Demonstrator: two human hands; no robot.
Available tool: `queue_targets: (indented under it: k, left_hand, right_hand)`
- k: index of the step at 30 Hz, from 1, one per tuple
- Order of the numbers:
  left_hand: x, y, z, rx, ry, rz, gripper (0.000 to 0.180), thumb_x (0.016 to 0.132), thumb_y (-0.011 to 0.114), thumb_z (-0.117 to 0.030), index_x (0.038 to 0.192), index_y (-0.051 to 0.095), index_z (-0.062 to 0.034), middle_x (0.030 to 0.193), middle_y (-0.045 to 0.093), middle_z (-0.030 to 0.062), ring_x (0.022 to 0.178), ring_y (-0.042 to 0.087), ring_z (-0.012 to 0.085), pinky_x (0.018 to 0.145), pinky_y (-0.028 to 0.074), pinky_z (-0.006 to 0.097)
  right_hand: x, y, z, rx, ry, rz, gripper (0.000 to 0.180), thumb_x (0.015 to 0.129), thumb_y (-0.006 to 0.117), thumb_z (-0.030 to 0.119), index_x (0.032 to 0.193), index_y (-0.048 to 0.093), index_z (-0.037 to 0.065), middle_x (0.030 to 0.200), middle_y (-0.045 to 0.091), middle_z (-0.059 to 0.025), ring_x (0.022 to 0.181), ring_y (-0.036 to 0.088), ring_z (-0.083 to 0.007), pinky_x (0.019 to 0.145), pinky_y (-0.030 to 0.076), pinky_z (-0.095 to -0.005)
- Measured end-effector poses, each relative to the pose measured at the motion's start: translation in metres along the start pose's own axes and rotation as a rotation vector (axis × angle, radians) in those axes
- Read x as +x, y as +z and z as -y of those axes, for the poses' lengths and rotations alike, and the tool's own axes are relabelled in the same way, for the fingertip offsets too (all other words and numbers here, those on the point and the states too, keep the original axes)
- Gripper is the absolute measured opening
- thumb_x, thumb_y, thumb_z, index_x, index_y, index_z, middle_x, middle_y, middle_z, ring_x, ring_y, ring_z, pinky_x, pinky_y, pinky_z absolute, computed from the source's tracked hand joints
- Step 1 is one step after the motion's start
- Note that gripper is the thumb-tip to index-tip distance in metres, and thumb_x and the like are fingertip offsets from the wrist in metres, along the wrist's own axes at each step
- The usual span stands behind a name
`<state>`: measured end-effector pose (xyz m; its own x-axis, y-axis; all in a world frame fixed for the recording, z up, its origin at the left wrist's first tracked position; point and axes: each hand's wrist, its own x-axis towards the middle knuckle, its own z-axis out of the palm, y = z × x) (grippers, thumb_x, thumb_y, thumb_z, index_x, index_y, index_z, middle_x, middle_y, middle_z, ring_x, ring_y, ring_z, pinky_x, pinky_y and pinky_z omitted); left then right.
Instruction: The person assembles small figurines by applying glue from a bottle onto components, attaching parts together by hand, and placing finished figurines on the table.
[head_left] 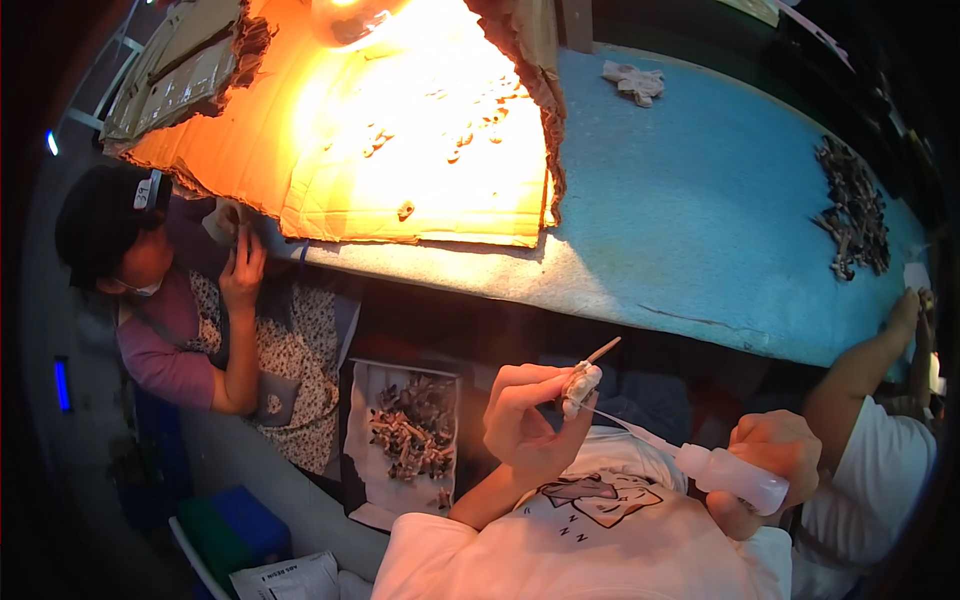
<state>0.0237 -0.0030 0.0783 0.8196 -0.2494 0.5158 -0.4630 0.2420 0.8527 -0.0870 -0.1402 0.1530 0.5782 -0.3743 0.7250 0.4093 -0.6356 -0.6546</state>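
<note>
My left hand [525,425] pinches a small whitish lumpy piece [580,388] between thumb and fingers. A short light-coloured stick [605,349] juts up and to the right from this piece. In my right hand [778,445] is a translucent white squeeze bottle [735,478], tilted so that its long thin nozzle points up and left. The nozzle's tip meets or nearly meets the lower side of the piece; exact contact is too small to tell. Both hands are in front of my shirt, near the table's close edge.
Ahead stretches a light blue tabletop [680,220] with a brightly lit cardboard enclosure [420,225], small pieces inside. A dark heap of parts [853,210] and a white cloth [633,82] lie there. A paper-lined tray [360,490] holds several parts. People sit at left and right.
</note>
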Motion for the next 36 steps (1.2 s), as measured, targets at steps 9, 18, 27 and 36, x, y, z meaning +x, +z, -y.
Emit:
queue_targets:
  k: [9, 18, 27, 36]
  left_hand:
    - [0.000, 0.002, -0.001, -0.003, 0.000, 0.006, 0.031, 0.061, 0.068, 0.011, 0.086, 0.054, 0.0003, 0.088, 0.054, 0.0134, 0.074, 0.057, 0.0159, 0.061, 0.047, 0.021]
    - [-0.002, -0.001, -0.001, 0.011, -0.037, 0.000, 0.032, 0.060, 0.068, 0.011, 0.087, 0.053, 0.0000, 0.088, 0.054, 0.0134, 0.074, 0.056, 0.0164, 0.064, 0.047, 0.023]
    - [0.000, -0.001, -0.007, -0.010, -0.093, 0.025, 0.034, 0.060, 0.067, 0.013, 0.088, 0.053, 0.0004, 0.087, 0.054, 0.0135, 0.075, 0.057, 0.0168, 0.067, 0.048, 0.025]
    - [0.000, -0.001, -0.007, -0.036, -0.108, 0.028, 0.034, 0.060, 0.066, 0.014, 0.088, 0.053, 0.0005, 0.087, 0.054, 0.0134, 0.075, 0.057, 0.0168, 0.067, 0.048, 0.025]
  right_hand:
    - [-0.002, -0.004, -0.005, -0.036, -0.085, 0.113, 0.034, 0.061, 0.066, 0.030, 0.068, 0.048, 0.001, 0.044, 0.046, -0.0010, 0.029, 0.031, -0.0102, 0.028, 0.021, -0.0220]
    - [0.002, -0.005, -0.003, 0.012, -0.046, 0.110, 0.027, 0.052, 0.072, 0.017, 0.065, 0.055, 0.000, 0.043, 0.045, -0.0019, 0.030, 0.037, -0.0111, 0.027, 0.028, -0.0208]
    - [-0.004, -0.007, -0.007, -0.034, -0.063, 0.127, 0.032, 0.060, 0.065, 0.029, 0.068, 0.050, 0.001, 0.043, 0.044, 0.0002, 0.029, 0.033, -0.0103, 0.029, 0.022, -0.0219]
    - [0.002, -0.008, -0.003, -0.129, -0.026, 0.151, 0.027, 0.055, 0.065, 0.024, 0.065, 0.052, 0.002, 0.044, 0.044, -0.0002, 0.030, 0.034, -0.0119, 0.030, 0.023, -0.0224]
